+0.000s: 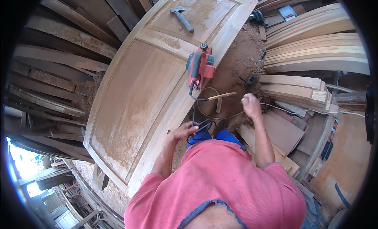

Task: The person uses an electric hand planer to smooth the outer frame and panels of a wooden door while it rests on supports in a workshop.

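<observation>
A wooden panel door (122, 95) lies in front of me, strewn with sawdust. On its right edge rests a red electric hand planer (201, 65), its dark cord dropping toward me. My left hand (186, 131) is closed round a loop of black cord (205, 124) beside the door's near edge. My right hand (252, 105) is raised right of the door, its fingers curled into a fist; what it holds, if anything, is hidden. Between the planer and my right hand is a slim tan length (221, 96) joined to the dark cord.
A hammer (182, 19) lies at the far end of the door. Stacked curved boards (311, 48) fill the right side, and planks (59, 63) lean at the left. A pale cord (303, 109) trails off right. Sawdust covers the floor (240, 57), with a dark tool (249, 80) on it.
</observation>
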Available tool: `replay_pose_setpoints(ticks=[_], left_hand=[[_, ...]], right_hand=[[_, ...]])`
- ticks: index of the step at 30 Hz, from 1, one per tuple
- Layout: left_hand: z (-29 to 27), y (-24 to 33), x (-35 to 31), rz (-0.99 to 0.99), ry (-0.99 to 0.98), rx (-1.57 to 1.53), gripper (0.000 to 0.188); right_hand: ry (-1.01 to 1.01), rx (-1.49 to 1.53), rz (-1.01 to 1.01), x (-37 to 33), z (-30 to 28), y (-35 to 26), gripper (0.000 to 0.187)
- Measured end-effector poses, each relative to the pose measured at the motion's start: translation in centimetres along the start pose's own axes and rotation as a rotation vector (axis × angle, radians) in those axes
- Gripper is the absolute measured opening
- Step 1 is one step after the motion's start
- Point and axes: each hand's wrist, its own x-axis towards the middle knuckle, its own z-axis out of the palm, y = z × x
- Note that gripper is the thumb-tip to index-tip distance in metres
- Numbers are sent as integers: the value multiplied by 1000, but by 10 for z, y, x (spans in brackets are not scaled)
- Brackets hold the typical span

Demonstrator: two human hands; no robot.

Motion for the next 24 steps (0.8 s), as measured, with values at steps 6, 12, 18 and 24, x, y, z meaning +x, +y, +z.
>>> replay_pose_setpoints(ticks=[6,12,18,24], left_hand=[[62,-41,20,6,283,782,39],[88,-53,41,176,236,62,33],[76,-47,12,88,159,-455,24],[73,-65,-21,209,-215,-824,20]], right_hand=[[-786,418,68,-66,60,-6,30],[-1174,581,566,-127,97,-24,41],[-765,1653,988,-160,135,-44,67],[-638,700,822,-208,216,-11,41]])
